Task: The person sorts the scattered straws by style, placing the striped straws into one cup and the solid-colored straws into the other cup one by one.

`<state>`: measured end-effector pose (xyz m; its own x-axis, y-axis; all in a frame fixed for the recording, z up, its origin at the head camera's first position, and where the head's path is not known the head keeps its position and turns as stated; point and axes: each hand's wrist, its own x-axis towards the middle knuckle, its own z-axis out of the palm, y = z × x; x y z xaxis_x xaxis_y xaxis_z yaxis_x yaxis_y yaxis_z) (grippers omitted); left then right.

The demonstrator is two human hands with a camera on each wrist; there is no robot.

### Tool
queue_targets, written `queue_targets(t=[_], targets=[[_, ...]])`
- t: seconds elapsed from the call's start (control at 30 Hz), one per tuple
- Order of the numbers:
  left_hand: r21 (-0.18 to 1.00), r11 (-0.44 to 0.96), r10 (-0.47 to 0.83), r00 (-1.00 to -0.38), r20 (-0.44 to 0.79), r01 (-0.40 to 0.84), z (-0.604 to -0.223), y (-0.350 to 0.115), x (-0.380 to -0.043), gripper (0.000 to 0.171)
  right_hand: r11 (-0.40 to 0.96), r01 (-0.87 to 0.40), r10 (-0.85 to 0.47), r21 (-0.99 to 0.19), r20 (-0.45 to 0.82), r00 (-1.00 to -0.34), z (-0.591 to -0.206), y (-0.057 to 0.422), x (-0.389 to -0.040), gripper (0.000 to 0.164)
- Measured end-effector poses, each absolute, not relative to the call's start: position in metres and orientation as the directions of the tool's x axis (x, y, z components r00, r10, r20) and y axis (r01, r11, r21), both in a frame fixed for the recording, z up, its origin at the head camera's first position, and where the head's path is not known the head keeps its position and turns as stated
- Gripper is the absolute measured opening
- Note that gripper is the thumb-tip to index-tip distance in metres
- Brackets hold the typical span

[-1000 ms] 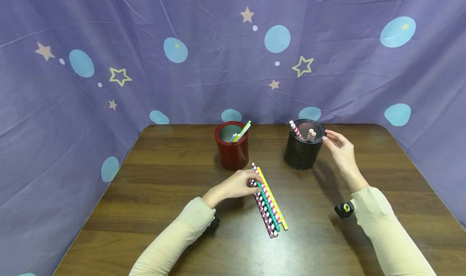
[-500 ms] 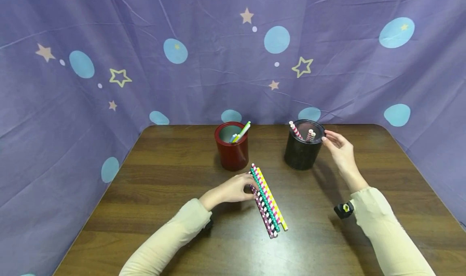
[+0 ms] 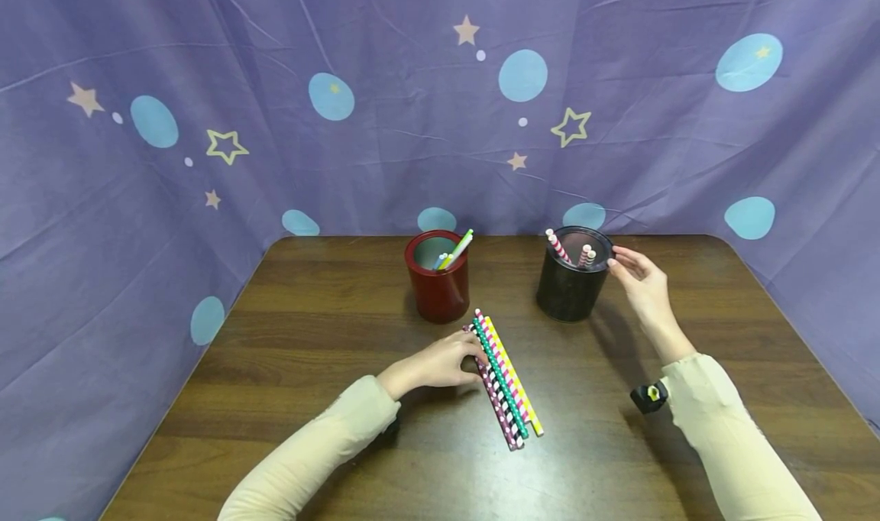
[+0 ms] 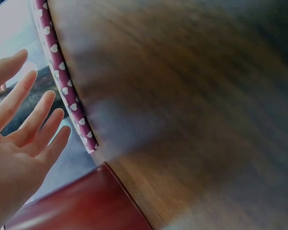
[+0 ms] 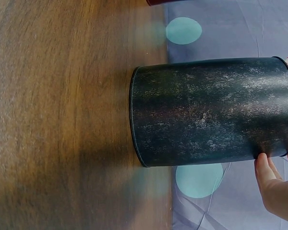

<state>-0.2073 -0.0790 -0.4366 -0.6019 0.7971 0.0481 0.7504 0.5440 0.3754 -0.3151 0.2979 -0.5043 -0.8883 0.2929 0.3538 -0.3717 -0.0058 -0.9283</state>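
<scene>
Several patterned paper straws lie side by side on the table: a purple one with white hearts (image 4: 69,93), a black-and-white one (image 3: 500,399), a green dotted one (image 3: 507,391), a pink-and-white one and a yellow one (image 3: 522,395). At the upper left part of this row is my left hand (image 3: 447,360), its fingertips over the purple and black straws. In the left wrist view its fingers look extended and spread. My right hand (image 3: 642,288) touches the black pot (image 3: 572,296) near its rim with thumb and fingertips. Striped straws (image 3: 560,250) stand inside that pot.
Left of the black pot stands a dark red pot (image 3: 442,296) with green, blue and yellow straws (image 3: 461,246) in it. Behind the brown wooden table (image 3: 309,315) hangs a purple curtain (image 3: 412,124).
My left hand has drawn slightly left and toward me, off the green straw to the purple and black ones. The right hand stays at the black pot.
</scene>
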Motion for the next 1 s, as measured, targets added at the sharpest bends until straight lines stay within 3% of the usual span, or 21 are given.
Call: queue_targets(t=[0.7,1.0], targets=[[0.288,0.574,0.802,-0.597,-0.007,0.767,-0.4423,-0.0769,-0.2066,0.018,0.005,-0.364,0.287,-0.931,0.35,-0.892,-0.5052,0.2983,-0.3142,0.039],[0.243,0.545,0.829,-0.559,-0.014,0.802,-0.4449,-0.0779,-0.2073,0.013,0.013,-0.368,0.288,-0.93,0.356,-0.889,-0.5051,0.2983,-0.3147,0.038]])
